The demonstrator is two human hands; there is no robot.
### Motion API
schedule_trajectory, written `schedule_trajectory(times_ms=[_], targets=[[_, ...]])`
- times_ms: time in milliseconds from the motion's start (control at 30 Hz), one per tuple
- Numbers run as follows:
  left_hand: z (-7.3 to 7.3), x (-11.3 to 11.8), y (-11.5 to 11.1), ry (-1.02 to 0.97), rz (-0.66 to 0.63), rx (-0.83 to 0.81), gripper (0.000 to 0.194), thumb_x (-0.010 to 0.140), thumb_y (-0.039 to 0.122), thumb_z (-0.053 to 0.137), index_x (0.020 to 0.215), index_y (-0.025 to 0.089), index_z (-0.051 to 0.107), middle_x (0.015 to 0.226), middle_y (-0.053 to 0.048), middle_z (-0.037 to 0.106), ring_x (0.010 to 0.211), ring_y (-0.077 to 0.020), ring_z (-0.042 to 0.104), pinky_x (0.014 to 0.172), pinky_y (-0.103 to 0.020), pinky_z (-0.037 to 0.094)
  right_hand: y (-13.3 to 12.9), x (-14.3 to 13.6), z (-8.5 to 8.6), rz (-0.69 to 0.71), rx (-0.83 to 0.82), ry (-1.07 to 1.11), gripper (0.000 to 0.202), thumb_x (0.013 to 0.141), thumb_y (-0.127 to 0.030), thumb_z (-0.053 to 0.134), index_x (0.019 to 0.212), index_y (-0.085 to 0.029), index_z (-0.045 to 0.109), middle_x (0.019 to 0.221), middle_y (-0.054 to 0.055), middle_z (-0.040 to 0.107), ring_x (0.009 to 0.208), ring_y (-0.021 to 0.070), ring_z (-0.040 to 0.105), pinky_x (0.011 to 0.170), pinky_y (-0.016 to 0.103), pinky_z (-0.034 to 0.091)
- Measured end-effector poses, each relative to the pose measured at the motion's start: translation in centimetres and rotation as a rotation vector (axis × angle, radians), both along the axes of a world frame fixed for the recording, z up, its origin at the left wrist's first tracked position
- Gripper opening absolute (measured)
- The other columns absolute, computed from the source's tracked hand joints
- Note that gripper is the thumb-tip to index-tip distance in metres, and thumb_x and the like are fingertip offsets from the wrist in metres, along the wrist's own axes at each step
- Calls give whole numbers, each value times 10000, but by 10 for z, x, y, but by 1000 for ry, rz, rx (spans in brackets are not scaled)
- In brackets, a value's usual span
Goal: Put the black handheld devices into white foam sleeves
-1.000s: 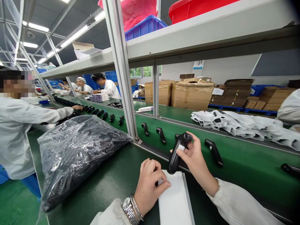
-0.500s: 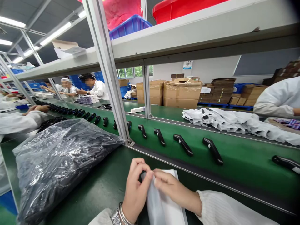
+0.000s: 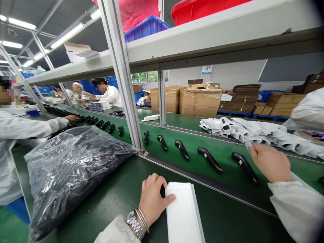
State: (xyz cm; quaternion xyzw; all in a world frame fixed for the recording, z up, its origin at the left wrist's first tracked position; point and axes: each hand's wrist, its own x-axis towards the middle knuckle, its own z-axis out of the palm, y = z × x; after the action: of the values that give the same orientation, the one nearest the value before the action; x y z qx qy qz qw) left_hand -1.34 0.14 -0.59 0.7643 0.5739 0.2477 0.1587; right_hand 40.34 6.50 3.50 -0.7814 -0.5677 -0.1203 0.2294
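My left hand [image 3: 155, 195] pinches the upper left edge of a stack of flat white bags [image 3: 182, 216] on the green bench, thumb on top. My right hand [image 3: 272, 163] reaches over the conveyor belt, fingers closed on a thin white bag [image 3: 248, 144]; most of that bag is hidden behind the hand and sleeve. Just left of the right hand lies a black angled handheld device [image 3: 245, 167] with a small white label. Another such device [image 3: 210, 159] lies farther left in the same row.
A large clear plastic bag of dark items [image 3: 78, 168] covers the bench at left. White packets [image 3: 253, 131] are heaped beyond the belt. A metal post [image 3: 124, 77] stands beside the belt under an overhead shelf [image 3: 202, 40]. Co-workers sit at left and right.
My right hand has left the stack and moved right, over the belt, with a white bag. My left hand stays at the stack. The row of black devices has shifted right.
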Motion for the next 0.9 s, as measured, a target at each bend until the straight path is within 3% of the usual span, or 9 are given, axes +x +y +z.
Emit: schedule_trajectory(times_ms=[67, 133, 233, 367, 433, 500, 633, 767, 900], targets=[[-1, 2, 0, 14, -31, -9, 161, 718, 247, 699, 782, 212, 556, 869, 2, 534, 876, -223, 520, 828, -383, 362, 5, 2, -14, 47, -6, -8, 342, 913, -407, 378, 830, -193, 631, 997, 185, 622, 1028, 373, 538, 838, 483, 367], [-2, 4, -1, 14, -67, -12, 73, 788, 217, 626, 759, 208, 559, 853, 1, 539, 844, -205, 516, 812, -369, 359, 11, -14, -29, 142, -51, 20, 373, 901, -458, 407, 961, -190, 658, 1079, 159, 628, 1012, 328, 573, 819, 420, 416], [-1, 6, -2, 16, -100, 25, 206, 910, 231, 497, 717, 197, 561, 824, -5, 549, 814, -193, 507, 793, -361, 358, 22, -48, -51, 280, -146, 284, 445, 828, -508, 529, 1151, -216, 617, 1126, 122, 641, 901, 280, 634, 708, 355, 461], [-1, 6, -2, 45, -110, 109, 319, 969, 270, 432, 680, 187, 541, 784, -10, 553, 783, -190, 489, 805, -379, 361, 29, -78, -66, 313, -146, 580, 520, 793, -422, 570, 1254, -182, 540, 1159, 159, 627, 974, 326, 630, 739, 396, 481], [0, 7, -2, 37, -128, 131, 279, 968, 233, 428, 719, 192, 547, 787, -6, 564, 779, -187, 485, 826, -391, 360, 28, -90, -64, 334, -116, 658, 513, 869, -428, 465, 1319, -182, 454, 1135, 147, 634, 1004, 292, 638, 785, 391, 502], [1, 8, -2, 1, -154, 140, 192, 952, 159, 422, 829, 207, 562, 821, 3, 579, 783, -178, 487, 854, -397, 358, 22, -106, -56, 435, -54, 891, 555, 901, -447, 438, 1395, -224, 316, 1105, 110, 640, 971, 247, 665, 806, 376, 523], [4, 9, -4, -32, -188, 173, 149, 904, 101, 468, 820, 206, 532, 829, 13, 543, 801, -167, 477, 892, -387, 359, 0, -157, -34, 750, 83, 1459, 820, 763, -421, 714, 1391, -349, 193, 1086, 43, 621, 846, 212, 689, 807, 418, 548], [6, 9, -8, -75, -195, 181, 128, 838, 126, 604, 758, 199, 535, 848, 5, 500, 868, -182, 480, 906, -385, 360, -20, -203, -24, 866, 73, 1593, 904, 712, -337, 781, 1375, -406, 170, 1226, 45, 527, 813, 180, 690, 835, 456, 559], [10, 12, -15, -220, -234, 135, 110, 846, 125, 595, 783, 206, 554, 899, -9, 488, 922, -191, 490, 883, -361, 380, -32, -223, -31, 925, 1, 1615, 808, 768, -341, 737, 1361, -415, 193, 1262, 44, 487, 840, 177, 690, 847, 435, 555]])
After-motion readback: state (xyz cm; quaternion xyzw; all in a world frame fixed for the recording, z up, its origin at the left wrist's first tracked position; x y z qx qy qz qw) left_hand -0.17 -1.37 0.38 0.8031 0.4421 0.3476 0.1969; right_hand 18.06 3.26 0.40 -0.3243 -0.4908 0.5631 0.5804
